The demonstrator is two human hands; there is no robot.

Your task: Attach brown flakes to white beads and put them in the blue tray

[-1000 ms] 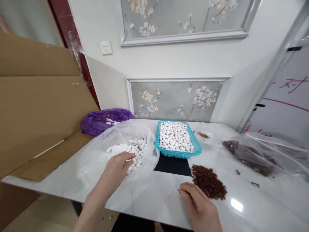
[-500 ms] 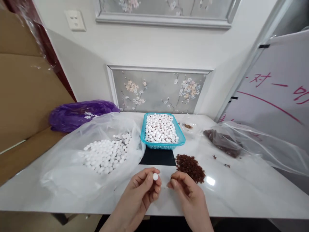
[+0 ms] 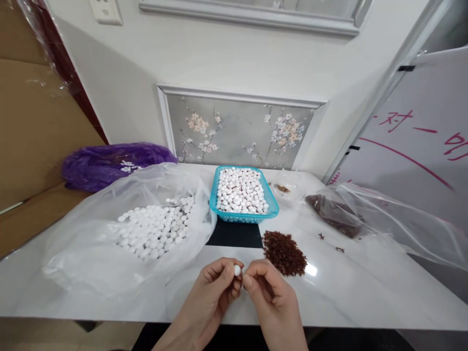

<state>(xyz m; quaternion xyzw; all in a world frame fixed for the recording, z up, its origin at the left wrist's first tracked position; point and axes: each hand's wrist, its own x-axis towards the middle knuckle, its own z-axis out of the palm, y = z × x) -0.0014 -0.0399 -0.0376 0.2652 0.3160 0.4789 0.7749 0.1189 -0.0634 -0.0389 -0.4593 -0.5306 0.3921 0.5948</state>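
Observation:
My left hand (image 3: 215,287) pinches a small white bead (image 3: 237,269) between thumb and fingertips above the table's near edge. My right hand (image 3: 266,290) is closed in a pinch right beside the bead; what it holds is too small to make out. A pile of small dark red-brown pieces (image 3: 284,252) lies just right of my hands. Left of them, a clear plastic bag (image 3: 91,258) lies open with many white beads (image 3: 153,231) in it. A turquoise basket (image 3: 273,208) full of white beads stands behind.
A purple bag (image 3: 106,163) lies at the back left beside cardboard sheets (image 3: 36,141). A clear bag with more red-brown pieces (image 3: 336,214) spreads over the right side. A black mat (image 3: 234,235) lies under the basket on the white marble table (image 3: 365,297). A whiteboard (image 3: 420,141) leans at right.
My left hand has left the bag with one white bead and come to the near edge. My right hand has moved in from the dark pile until its fingertips meet the bead.

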